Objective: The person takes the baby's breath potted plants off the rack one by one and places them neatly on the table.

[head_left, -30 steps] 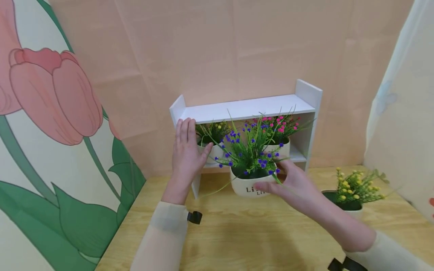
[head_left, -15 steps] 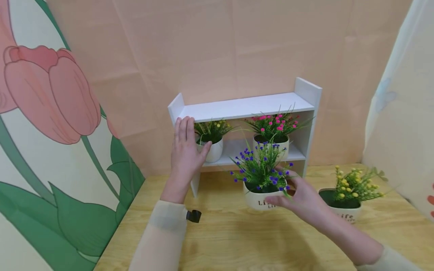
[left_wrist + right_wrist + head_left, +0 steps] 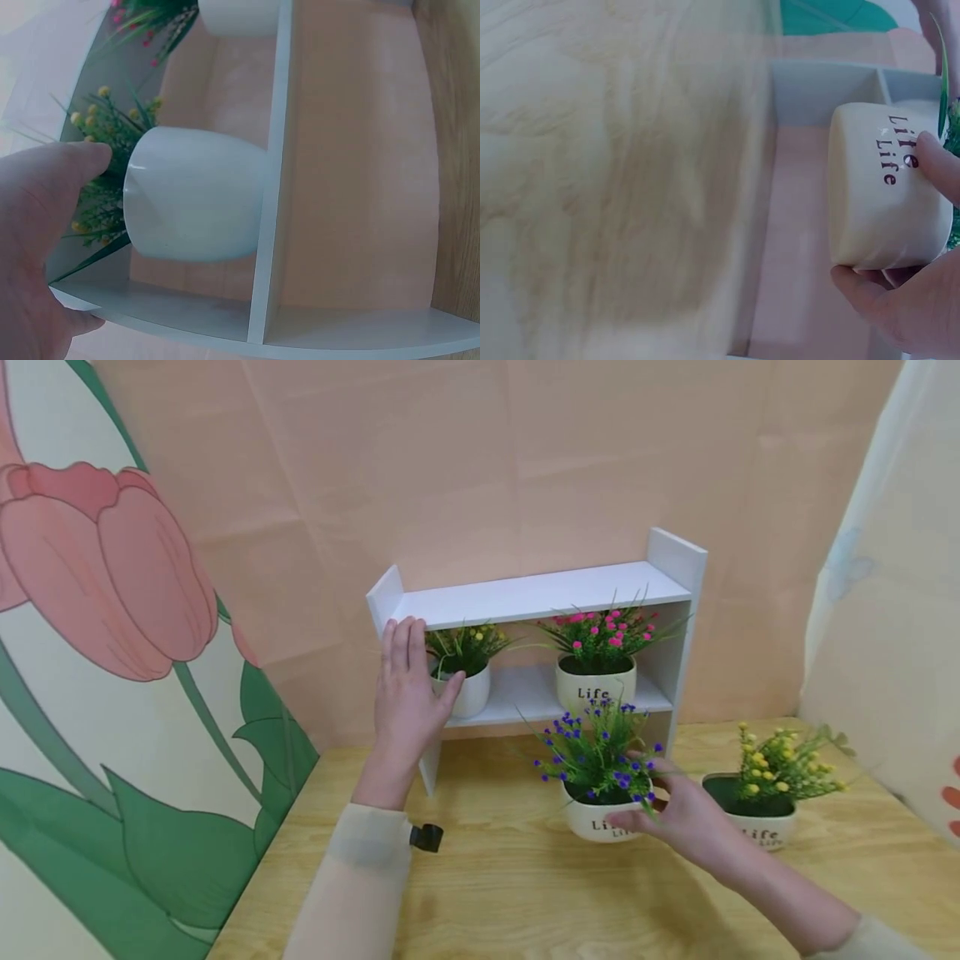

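My right hand (image 3: 693,814) grips a white pot with purple flowers (image 3: 592,822) by its right side, thumb across the "Life" lettering. In the right wrist view this pot (image 3: 885,195) is held above the wooden table. My left hand (image 3: 408,702) rests with straight fingers on the left side of the white shelf (image 3: 525,597). Near its thumb, a pot with yellow flowers (image 3: 472,689) stands on the middle board; the left wrist view shows that pot's (image 3: 199,195) plain wall. On the same board, further right, sits a pot with pink flowers (image 3: 596,685).
Another white pot with yellow flowers (image 3: 757,822) stands on the wooden table (image 3: 487,877), to the right of my right hand. Behind the shelf hangs a peach-coloured backdrop (image 3: 450,468). A panel with a painted tulip (image 3: 105,568) borders the left side.
The purple-flower pot has moved away from the shelf, toward me and to the right, in my right hand. My left hand keeps its place on the shelf.
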The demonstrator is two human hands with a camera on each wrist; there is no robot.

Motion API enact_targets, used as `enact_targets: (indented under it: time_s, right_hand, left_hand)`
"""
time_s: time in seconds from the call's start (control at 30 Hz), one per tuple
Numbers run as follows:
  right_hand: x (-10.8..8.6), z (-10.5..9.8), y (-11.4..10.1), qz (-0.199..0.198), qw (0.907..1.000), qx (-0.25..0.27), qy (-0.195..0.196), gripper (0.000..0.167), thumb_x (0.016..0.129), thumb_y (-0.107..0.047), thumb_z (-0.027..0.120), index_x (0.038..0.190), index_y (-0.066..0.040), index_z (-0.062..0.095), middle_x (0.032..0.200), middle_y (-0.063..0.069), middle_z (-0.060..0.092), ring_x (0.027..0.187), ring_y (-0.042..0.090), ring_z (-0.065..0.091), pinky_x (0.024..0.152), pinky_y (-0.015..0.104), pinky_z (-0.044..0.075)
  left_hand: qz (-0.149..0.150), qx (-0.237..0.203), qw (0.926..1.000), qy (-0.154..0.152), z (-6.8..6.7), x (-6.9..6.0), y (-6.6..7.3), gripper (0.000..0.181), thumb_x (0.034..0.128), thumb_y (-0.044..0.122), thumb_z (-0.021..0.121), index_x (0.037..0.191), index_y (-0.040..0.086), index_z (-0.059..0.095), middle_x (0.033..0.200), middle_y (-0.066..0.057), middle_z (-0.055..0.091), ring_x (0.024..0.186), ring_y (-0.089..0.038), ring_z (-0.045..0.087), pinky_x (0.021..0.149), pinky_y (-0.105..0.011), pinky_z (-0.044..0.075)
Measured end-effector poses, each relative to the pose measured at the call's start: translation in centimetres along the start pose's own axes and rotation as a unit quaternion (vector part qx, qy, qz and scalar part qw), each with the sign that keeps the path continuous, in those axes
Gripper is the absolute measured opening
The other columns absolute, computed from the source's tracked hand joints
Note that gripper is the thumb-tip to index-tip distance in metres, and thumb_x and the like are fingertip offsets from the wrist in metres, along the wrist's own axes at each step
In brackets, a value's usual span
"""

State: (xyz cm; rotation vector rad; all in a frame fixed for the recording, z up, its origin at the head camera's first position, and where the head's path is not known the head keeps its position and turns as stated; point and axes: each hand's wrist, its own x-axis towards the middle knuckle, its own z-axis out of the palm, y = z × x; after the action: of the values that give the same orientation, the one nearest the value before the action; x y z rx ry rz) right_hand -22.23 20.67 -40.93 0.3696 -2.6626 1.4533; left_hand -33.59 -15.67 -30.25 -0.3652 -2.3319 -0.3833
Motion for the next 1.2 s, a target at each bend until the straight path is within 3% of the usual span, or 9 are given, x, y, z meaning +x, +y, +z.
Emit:
enact_targets:
  time_s: [0.17,0.37,0.53,0.9,0.93,1.2]
  right_hand:
    - [-0.1,0.0,1.0,0.016,0.9998,0.010,-0.007,0.107,0.090,-0.030,0.094,0.169,0.003,0.031,0.171,0.037,0.027,0.142,0.068,0.044,0.105,0.057,0.057]
    - [-0.5,-0.2,1.7,0.037,0.9992,0.012,-0.004,0.109,0.089,-0.032,0.095,0.169,0.003,0.030,0.163,0.039,0.041,0.141,0.065,0.049,0.105,0.059,0.058]
    - [-0.6,-0.6,2.6,0.047,0.9988,0.009,-0.009,0.109,0.091,-0.032,0.093,0.170,0.003,0.028,0.163,0.041,0.039,0.143,0.065,0.046,0.105,0.061,0.057]
    - [-0.9,-1.2,4.1,0.092,0.9946,0.029,-0.039,0.116,0.094,-0.038,0.090,0.173,0.001,0.016,0.169,0.048,0.014,0.142,0.066,0.046,0.110,0.064,0.052]
    - [-1.0,-1.2,4.2,0.094,0.9946,0.025,-0.038,0.117,0.093,-0.039,0.091,0.174,0.000,0.016,0.168,0.048,0.017,0.144,0.066,0.044,0.110,0.065,0.051]
    - [-1.1,-1.2,5.0,0.101,0.9934,0.038,-0.039,0.119,0.092,-0.036,0.092,0.175,-0.001,0.014,0.173,0.042,-0.013,0.150,0.071,0.025,0.114,0.073,0.041]
  left_hand:
    - [-0.006,-0.005,1.0000,-0.001,-0.2,0.0,0.1,0.100,0.1028,0.045,0.078,0.173,0.007,0.018,0.177,-0.013,0.019,0.169,-0.033,0.003,0.136,-0.048,0.016]
    - [-0.005,-0.009,0.9999,0.001,-0.3,0.0,0.1,0.100,0.1027,0.044,0.079,0.172,0.007,0.018,0.177,-0.014,0.019,0.169,-0.033,0.003,0.136,-0.049,0.017]
    - [-0.004,-0.010,0.9999,0.004,-0.3,-0.1,0.0,0.099,0.1026,0.043,0.079,0.172,0.006,0.019,0.177,-0.014,0.020,0.169,-0.033,0.003,0.136,-0.048,0.016]
    - [-0.004,-0.015,0.9999,0.005,-0.4,-0.1,0.1,0.099,0.1026,0.044,0.079,0.172,0.006,0.019,0.177,-0.014,0.020,0.170,-0.032,0.003,0.136,-0.048,0.015]
    - [-0.005,-0.015,0.9999,0.004,-0.4,-0.1,0.1,0.099,0.1027,0.043,0.079,0.172,0.006,0.019,0.177,-0.014,0.020,0.170,-0.032,0.003,0.136,-0.047,0.015]
    - [-0.012,-0.015,0.9998,-0.004,-0.6,-0.1,0.2,0.100,0.1028,0.043,0.079,0.173,0.007,0.018,0.178,-0.013,0.019,0.170,-0.031,0.001,0.137,-0.046,0.013]
